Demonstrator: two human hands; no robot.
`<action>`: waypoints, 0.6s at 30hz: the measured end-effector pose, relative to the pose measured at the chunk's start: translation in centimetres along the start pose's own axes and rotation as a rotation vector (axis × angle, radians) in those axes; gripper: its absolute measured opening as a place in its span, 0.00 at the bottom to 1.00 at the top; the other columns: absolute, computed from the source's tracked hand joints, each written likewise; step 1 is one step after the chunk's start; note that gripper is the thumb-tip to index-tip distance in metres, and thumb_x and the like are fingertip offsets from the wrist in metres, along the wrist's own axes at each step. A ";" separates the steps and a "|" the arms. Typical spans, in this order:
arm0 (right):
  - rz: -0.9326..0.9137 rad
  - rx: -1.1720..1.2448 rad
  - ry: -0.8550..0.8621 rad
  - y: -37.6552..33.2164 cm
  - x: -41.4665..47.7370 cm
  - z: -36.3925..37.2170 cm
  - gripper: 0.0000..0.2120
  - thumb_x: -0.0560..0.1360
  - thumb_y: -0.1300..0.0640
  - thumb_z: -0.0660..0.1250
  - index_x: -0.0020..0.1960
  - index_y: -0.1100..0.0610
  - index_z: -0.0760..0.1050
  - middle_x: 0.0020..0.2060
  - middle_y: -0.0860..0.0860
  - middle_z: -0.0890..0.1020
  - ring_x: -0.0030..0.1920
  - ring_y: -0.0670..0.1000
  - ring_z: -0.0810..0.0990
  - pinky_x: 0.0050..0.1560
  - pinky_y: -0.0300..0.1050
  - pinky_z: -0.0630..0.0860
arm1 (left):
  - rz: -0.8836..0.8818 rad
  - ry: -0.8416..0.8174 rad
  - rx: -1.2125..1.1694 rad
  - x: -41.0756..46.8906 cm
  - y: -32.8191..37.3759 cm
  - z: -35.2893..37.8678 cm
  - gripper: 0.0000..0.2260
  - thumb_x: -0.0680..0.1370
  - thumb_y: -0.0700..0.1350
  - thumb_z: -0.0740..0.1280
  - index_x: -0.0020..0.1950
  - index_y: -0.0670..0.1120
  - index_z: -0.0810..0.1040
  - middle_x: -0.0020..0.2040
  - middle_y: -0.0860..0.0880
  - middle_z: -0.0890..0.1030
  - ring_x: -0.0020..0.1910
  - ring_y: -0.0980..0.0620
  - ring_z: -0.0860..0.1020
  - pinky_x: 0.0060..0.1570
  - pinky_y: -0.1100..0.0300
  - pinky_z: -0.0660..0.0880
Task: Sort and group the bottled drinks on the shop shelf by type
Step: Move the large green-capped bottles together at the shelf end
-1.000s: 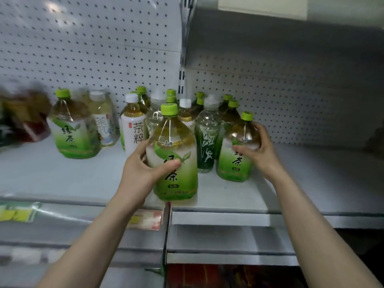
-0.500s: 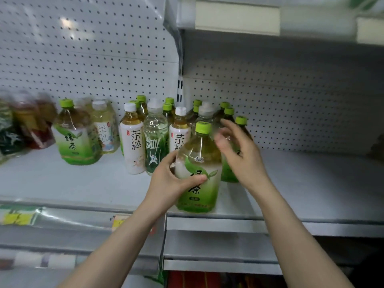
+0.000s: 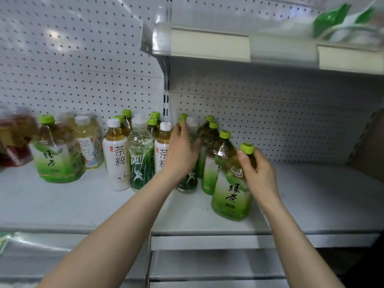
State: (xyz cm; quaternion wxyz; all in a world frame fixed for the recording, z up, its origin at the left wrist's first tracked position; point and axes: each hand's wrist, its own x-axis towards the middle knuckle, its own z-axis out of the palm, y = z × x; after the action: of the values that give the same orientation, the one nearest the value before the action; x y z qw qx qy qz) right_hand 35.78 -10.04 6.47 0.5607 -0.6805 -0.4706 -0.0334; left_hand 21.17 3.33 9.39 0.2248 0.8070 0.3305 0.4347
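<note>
Pegboard wall [image 3: 83, 59]; green packets [image 3: 330, 19] (blurred).

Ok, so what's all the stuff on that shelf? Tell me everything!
Front green tea bottle: one, green label and cap, right.
Other green tea bottles: two, green; one left, one behind the front one.
White-label bottles: two, white caps, middle.
Dark-green-label bottles: two, clear, middle.
Pale yellow bottle: one, white cap, left.
Back bottles: several, green caps, mostly hidden.
Reddish bottles: blurred, far left.
Green packets: blurred, top right.
Shelf: one, white.
Left hand: open, before the middle bottles.
Right hand: grips the front green tea bottle's neck.
</note>
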 end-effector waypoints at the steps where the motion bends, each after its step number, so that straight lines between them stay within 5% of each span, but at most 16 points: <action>1: -0.009 -0.013 -0.007 0.2 0.1 -0.1 0.11 0.80 0.44 0.63 0.52 0.51 0.76 0.42 0.47 0.83 0.44 0.51 0.82 0.46 0.52 0.79 | -0.043 -0.039 -0.013 1.0 0.0 0.4 0.35 0.81 0.46 0.64 0.80 0.38 0.47 0.76 0.37 0.64 0.75 0.40 0.64 0.71 0.52 0.62; 4: -0.034 -0.080 -0.032 0.6 0.4 -0.1 0.15 0.80 0.39 0.60 0.51 0.50 0.75 0.42 0.48 0.81 0.44 0.51 0.81 0.45 0.53 0.78 | -0.081 0.001 -0.072 2.1 -0.6 1.0 0.31 0.80 0.44 0.67 0.78 0.39 0.57 0.67 0.40 0.77 0.64 0.41 0.76 0.62 0.49 0.74; 7: -0.061 -0.142 -0.001 0.9 0.3 0.2 0.18 0.79 0.35 0.57 0.52 0.49 0.74 0.44 0.47 0.80 0.46 0.52 0.79 0.46 0.51 0.77 | 0.028 0.029 -0.070 0.4 -0.3 0.9 0.20 0.79 0.48 0.68 0.67 0.42 0.72 0.59 0.44 0.80 0.58 0.45 0.79 0.56 0.48 0.76; 18: -0.099 -0.061 -0.008 -1.3 -1.3 3.1 0.17 0.80 0.39 0.59 0.61 0.49 0.73 0.51 0.49 0.81 0.52 0.54 0.78 0.53 0.56 0.76 | -0.023 0.264 -0.353 -7.1 -2.8 -8.7 0.08 0.80 0.48 0.66 0.58 0.58 0.76 0.52 0.57 0.83 0.52 0.59 0.81 0.52 0.59 0.77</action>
State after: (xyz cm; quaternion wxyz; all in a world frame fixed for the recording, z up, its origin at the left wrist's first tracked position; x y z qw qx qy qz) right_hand 32.71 -8.40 5.51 0.5354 -0.6734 -0.5047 -0.0726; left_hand 9.98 0.70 8.13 0.3222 0.6873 0.2851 0.5852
